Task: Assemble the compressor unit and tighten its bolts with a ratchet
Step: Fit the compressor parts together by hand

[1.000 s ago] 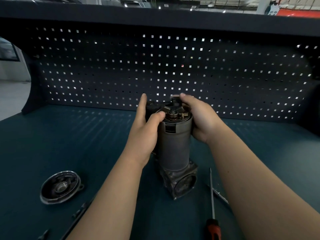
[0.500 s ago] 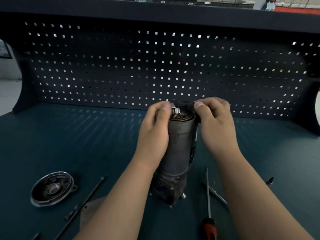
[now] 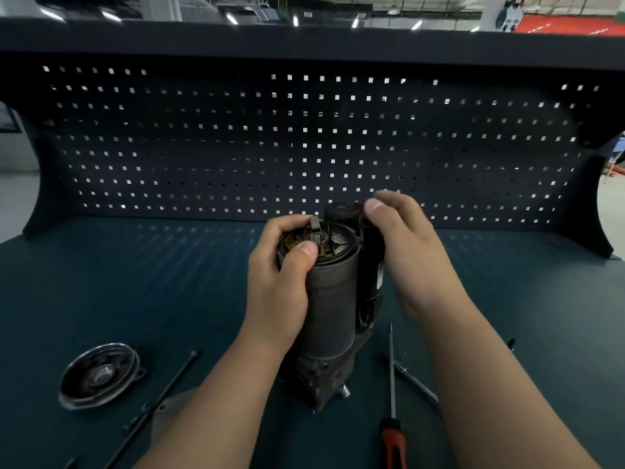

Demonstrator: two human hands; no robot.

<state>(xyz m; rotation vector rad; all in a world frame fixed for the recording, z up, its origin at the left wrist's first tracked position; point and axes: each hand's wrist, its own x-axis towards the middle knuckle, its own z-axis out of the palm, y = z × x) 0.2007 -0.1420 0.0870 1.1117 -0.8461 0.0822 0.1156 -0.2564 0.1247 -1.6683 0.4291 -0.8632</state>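
On the smooth blue-green tabletop [image 3: 101, 282], the compressor unit [image 3: 333, 299] stands upright in the middle, toward the front edge. It is a dull grey metal tube with a black tube fixed beside it. The left hand [image 3: 280, 275] wraps round the open top, thumb on the rim. The right hand [image 3: 402, 245] curls round the black tube. I think they should hold it straight and steady so the small metal bits inside do not slip. A round lid [image 3: 99, 375] with a shiny rim lies near the front left corner. A thin screwdriver [image 3: 393, 441] has a red handle.
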